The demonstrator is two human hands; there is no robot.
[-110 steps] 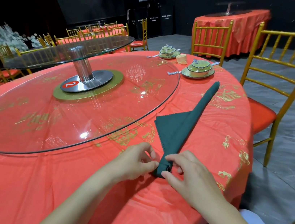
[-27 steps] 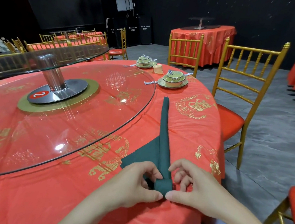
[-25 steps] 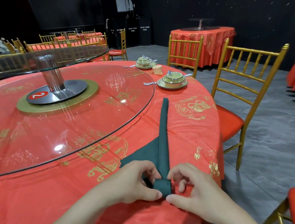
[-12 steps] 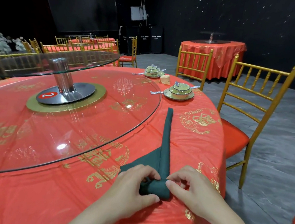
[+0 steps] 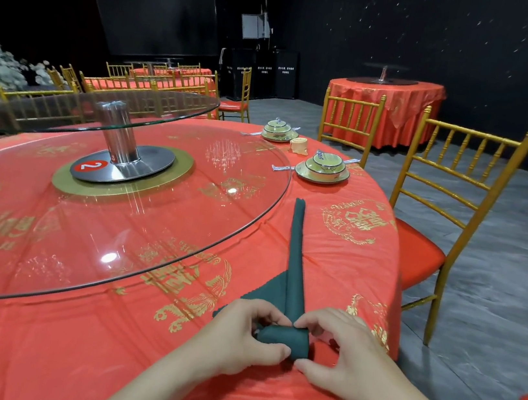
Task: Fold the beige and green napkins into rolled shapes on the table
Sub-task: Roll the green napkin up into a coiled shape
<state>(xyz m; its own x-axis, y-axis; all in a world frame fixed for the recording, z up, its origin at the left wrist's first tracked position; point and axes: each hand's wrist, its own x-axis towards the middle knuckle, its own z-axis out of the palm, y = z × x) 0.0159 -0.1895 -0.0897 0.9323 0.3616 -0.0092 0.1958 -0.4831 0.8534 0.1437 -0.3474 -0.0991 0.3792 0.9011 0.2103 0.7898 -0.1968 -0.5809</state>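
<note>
Red-clothed counter fills the lower frame, where I see the left hand and right hand pinching the green napkin at its rolled end, presumably so it cannot uncoil.

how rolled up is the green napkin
Partly rolled: the near end of the green napkin is a short roll pinched by the left hand and right hand; the rest lies flat as a long strip.
</note>
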